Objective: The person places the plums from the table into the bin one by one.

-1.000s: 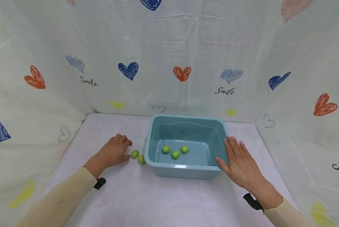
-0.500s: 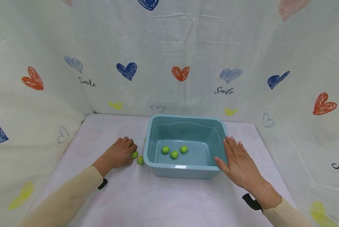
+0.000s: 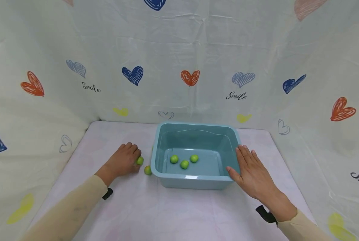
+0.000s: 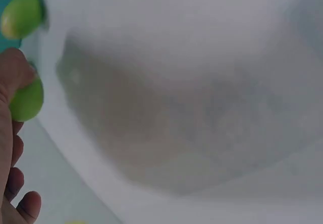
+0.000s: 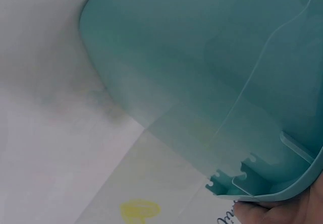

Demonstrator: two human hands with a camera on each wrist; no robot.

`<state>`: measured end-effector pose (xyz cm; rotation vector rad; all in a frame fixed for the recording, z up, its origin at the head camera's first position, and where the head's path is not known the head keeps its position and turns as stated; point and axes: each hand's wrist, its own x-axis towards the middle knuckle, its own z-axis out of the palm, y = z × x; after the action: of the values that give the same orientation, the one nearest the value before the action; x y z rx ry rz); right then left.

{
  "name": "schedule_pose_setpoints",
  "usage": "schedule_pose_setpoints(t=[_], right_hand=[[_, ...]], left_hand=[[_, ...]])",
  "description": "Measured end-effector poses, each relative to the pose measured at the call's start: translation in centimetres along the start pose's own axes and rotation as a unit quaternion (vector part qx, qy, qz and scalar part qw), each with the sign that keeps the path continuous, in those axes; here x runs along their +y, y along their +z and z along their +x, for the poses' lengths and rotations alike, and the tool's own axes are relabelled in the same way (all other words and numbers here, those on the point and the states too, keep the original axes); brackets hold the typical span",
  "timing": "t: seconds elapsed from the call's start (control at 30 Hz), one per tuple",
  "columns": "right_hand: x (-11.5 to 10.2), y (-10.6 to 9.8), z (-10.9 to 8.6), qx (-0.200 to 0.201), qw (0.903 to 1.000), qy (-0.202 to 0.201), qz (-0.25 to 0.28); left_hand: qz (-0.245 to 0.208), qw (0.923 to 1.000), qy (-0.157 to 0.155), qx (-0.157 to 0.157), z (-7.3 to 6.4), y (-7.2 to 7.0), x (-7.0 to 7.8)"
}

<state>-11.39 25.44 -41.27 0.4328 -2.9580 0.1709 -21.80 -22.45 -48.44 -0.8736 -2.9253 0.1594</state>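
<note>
My left hand (image 3: 123, 160) pinches a small round green fruit (image 3: 139, 161) between thumb and fingertips, left of the light-blue plastic basin (image 3: 194, 184). In the left wrist view that fruit (image 4: 28, 100) shows beneath the thumb, the other fingers loosely bent. Beside the basin's left wall lies a second green fruit (image 3: 147, 170) with a yellowish end. Inside the basin, three green fruits rest on the floor: one left (image 3: 174, 159), one in front (image 3: 184, 164), one right (image 3: 194, 158). My right hand (image 3: 254, 172) rests with straight fingers against the basin's right rim.
A sliver of green peeks out behind the basin's left edge. The table (image 3: 179, 214) has a pale cloth. White curtains (image 3: 167, 50) printed with hearts stand behind it and at both sides.
My left hand has moved right to the nearer loose fruit, closed its fingers on it and drawn it slightly left, away from the other. My right hand stays at the rim.
</note>
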Motion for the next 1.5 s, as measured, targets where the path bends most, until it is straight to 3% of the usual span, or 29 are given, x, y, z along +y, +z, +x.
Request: schedule_pose_setpoints(t=[0.1, 0.23, 0.43, 0.5, 0.6, 0.77, 1.03, 1.17, 1.5], right_hand=[[0.0, 0.0, 0.0, 0.0, 1.0, 0.001, 0.0], [0.0, 0.0, -0.1, 0.003, 1.0, 0.001, 0.0], [0.1, 0.1, -0.2, 0.001, 1.0, 0.003, 0.003], [0.1, 0.1, -0.2, 0.0, 1.0, 0.003, 0.005], [0.1, 0.1, -0.2, 0.0, 1.0, 0.003, 0.007], [0.1, 0.1, -0.1, 0.003, 1.0, 0.001, 0.008], [0.1, 0.2, -0.1, 0.003, 0.9999, 0.002, 0.011], [0.1, 0.2, -0.1, 0.005, 0.9999, 0.001, 0.011], [0.1, 0.3, 0.0, 0.011, 0.9999, -0.003, 0.009]], left_hand=[[-0.012, 0.9991, -0.037, 0.016, 0.5, -1.8, -0.8], [-0.011, 0.9953, -0.053, 0.08, 1.6, -4.9, -1.7], [-0.027, 0.9795, -0.03, 0.197, 3.5, -9.5, -1.5], [-0.034, 0.9742, -0.017, 0.222, 4.1, -10.6, -0.9], [-0.044, 0.9708, 0.007, 0.236, 4.9, -12.0, 0.4], [-0.053, 0.9742, 0.041, 0.216, 6.0, -13.0, 2.8], [-0.049, 0.9806, 0.089, 0.168, 8.1, -12.7, 5.5], [-0.043, 0.9819, 0.107, 0.15, 9.1, -12.3, 6.4], [-0.023, 0.9884, 0.119, 0.091, 10.5, -11.2, 7.5]])
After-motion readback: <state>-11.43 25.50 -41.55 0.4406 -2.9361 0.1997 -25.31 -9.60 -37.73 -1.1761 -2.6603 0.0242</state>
